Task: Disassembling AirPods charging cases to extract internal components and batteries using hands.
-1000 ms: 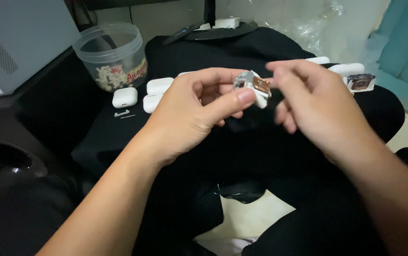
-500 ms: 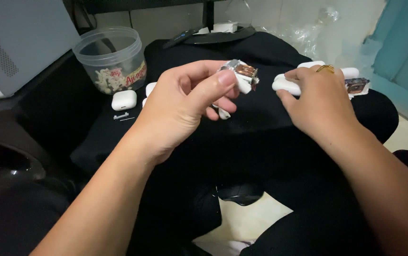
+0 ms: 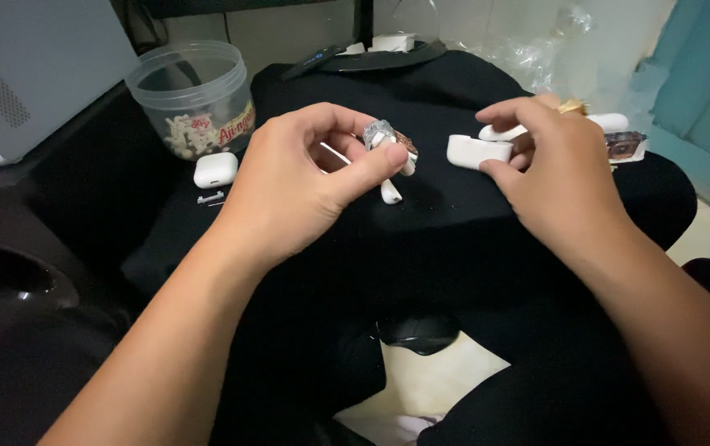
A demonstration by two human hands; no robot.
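Observation:
My left hand (image 3: pixel 305 177) pinches a small white earbud with a shiny wrapped part (image 3: pixel 388 140) between thumb and forefinger, held just above the black cloth (image 3: pixel 421 239). My right hand (image 3: pixel 557 169) grips a white earbud case shell (image 3: pixel 477 151) at its right end, low over the cloth. Another white case piece (image 3: pixel 499 132) lies just behind my right fingers, partly hidden by them.
A clear plastic tub (image 3: pixel 194 99) with small white parts stands at the back left. A closed white earbud case (image 3: pixel 215 170) and a tiny metal part (image 3: pixel 210 198) lie next to it. A small printed packet (image 3: pixel 626 146) and another white case (image 3: pixel 611 122) rest at right. Monitor base (image 3: pixel 371 56) behind.
My right hand moved away from the left hand to the right and took hold of a white case shell. My left hand stayed, still pinching the earbud.

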